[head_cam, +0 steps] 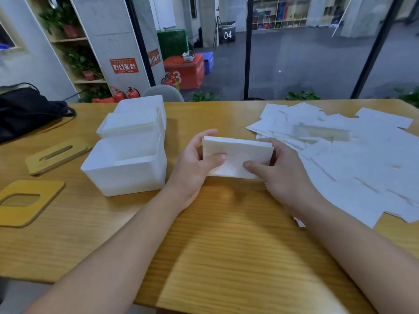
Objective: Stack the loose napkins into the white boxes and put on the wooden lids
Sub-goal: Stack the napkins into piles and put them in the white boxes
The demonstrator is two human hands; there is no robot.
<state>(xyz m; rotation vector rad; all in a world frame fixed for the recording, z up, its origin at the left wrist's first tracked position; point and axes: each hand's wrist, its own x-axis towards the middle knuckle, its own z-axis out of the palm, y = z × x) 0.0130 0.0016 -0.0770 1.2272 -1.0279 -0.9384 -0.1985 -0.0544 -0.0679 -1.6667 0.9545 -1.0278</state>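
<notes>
White stack: a squared-up napkin stack [237, 158] is being held just above the table [226, 257], between both hands, just right of the near white box [127, 165].
Left hand: left hand [195, 164] is gripping the stack's left end, thumb curled over the top face, fingers wrapped behind the far edge.
Right hand: right hand [281, 173] is gripping the right end, thumb pressing on top, remaining fingers hidden behind the stack.
Near box: standing open; contents are hard to judge through the pale walls, and it looks empty or nearly so.
Far boxes: two more white boxes [138, 118] are sitting behind it, touching; the middle one appears to be holding napkins up near its rim.
Lids: slotted wooden lid [56, 155] and square-holed wooden lid [27, 200] are lying flat to the left, neither fitted.
Loose napkins: a wide spread of loose napkins [351, 159] is still covering the right side.
Progress (judgement): early to middle; most sheets unstacked, no box lidded.
Writing: "04" is reading clearly on a black case [227, 34] outside; red wall notices [124, 65] are too small to read.
</notes>
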